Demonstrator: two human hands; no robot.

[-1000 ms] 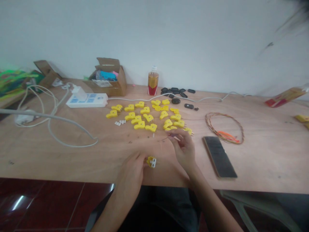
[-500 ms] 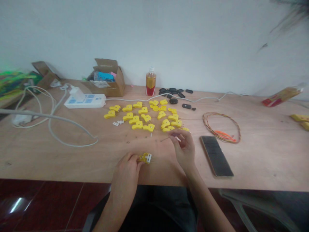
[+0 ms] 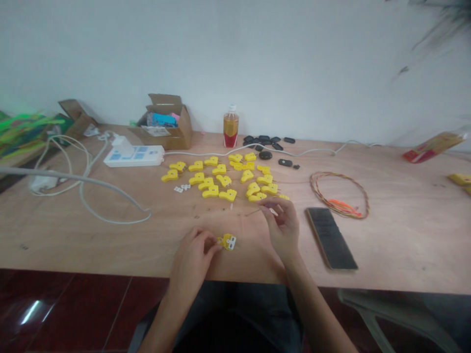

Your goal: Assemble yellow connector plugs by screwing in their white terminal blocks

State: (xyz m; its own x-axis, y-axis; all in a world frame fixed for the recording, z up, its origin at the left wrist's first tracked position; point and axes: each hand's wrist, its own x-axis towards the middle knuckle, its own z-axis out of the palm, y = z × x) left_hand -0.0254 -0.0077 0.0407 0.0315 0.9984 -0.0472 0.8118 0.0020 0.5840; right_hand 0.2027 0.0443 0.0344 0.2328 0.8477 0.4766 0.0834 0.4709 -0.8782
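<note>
My left hand (image 3: pixel 193 256) rests near the table's front edge, its fingertips on a yellow plastic plug (image 3: pixel 228 241) with a white face. Metal pins of this plug are too small to make out. My right hand (image 3: pixel 282 229) is raised to the right of it, finger and thumb pinched on a thin wire (image 3: pixel 253 212) with a pale tip. Above both hands lie several more yellow plugs (image 3: pixel 228 195) in loose rows on the plywood table (image 3: pixel 110 242), with a few small white pieces (image 3: pixel 182 188) at their left.
A white power strip (image 3: pixel 134 157) with white cables lies at the left, behind it a cardboard box (image 3: pixel 176 132). A drink bottle (image 3: pixel 231 127) and several black parts (image 3: pixel 263 139) stand at the back. A coiled wire (image 3: pixel 338 196) and a smartphone (image 3: pixel 331 238) lie right.
The yellow plug has shifted and turned slightly in my left fingers. My right hand stays nearly still. The whole view has moved a little as my head moves.
</note>
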